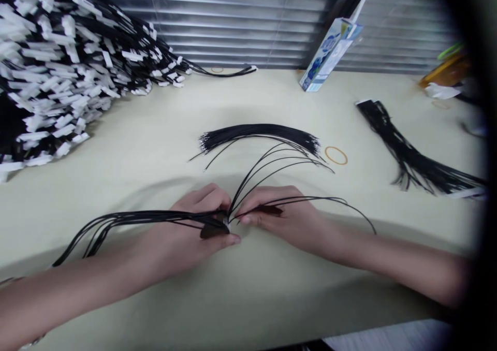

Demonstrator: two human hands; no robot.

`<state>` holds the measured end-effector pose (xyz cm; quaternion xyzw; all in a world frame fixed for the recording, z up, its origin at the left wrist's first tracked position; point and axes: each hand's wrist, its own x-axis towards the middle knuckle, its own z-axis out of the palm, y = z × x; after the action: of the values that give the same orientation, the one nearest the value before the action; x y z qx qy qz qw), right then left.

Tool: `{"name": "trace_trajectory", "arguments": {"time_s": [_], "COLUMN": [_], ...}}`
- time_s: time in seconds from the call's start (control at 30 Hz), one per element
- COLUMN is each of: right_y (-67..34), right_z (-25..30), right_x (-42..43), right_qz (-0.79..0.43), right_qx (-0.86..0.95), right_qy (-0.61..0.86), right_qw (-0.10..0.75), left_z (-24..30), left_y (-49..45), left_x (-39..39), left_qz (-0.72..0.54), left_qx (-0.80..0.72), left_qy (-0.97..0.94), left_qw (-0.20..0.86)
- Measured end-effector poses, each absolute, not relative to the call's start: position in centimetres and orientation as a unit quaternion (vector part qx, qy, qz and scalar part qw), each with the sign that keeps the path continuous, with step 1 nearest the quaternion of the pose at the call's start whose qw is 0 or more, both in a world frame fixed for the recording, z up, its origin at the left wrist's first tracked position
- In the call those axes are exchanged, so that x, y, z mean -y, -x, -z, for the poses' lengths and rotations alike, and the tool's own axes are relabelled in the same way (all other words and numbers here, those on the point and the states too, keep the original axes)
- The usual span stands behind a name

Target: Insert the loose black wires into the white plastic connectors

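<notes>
Near the middle of the table my left hand is closed around a bundle of black wires that trails off to the left over my forearm. At its fingertips the wires meet at a small pale piece, perhaps a connector, beside a dark brown flap. My right hand pinches a thin black wire close to that piece; the wire's loose end runs out to the right. Several other thin wires fan upward from between the hands. A dark brown patch shows at my right fingers.
Behind the hands lies a row of loose black wires, with a rubber band beside it. A large pile of white-ended cables fills the left. A blue-white carton stands by the blinds; another black wire bundle lies right.
</notes>
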<state>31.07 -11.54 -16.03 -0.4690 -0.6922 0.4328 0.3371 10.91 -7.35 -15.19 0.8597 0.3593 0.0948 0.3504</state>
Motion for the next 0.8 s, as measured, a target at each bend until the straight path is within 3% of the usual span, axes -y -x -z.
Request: {"name": "trace_trajectory", "arguments": {"time_s": [0.17, 0.8], "right_y": [-30.5, -30.2], "right_z": [15.8, 15.9], "right_x": [12.2, 12.7], "right_qz": [-0.459, -0.342], "right_qx": [0.662, 0.749], "right_qy": [0.481, 0.443], "right_qw": [0.345, 0.355], "left_z": [15.4, 15.3], "left_y": [-10.7, -11.0], "left_x": [7.3, 7.3], "left_qz": [-0.104, -0.103], "left_qx": [-0.335, -0.326], "left_qy": [-0.868, -0.874], "left_qw": [0.35, 0.346]}}
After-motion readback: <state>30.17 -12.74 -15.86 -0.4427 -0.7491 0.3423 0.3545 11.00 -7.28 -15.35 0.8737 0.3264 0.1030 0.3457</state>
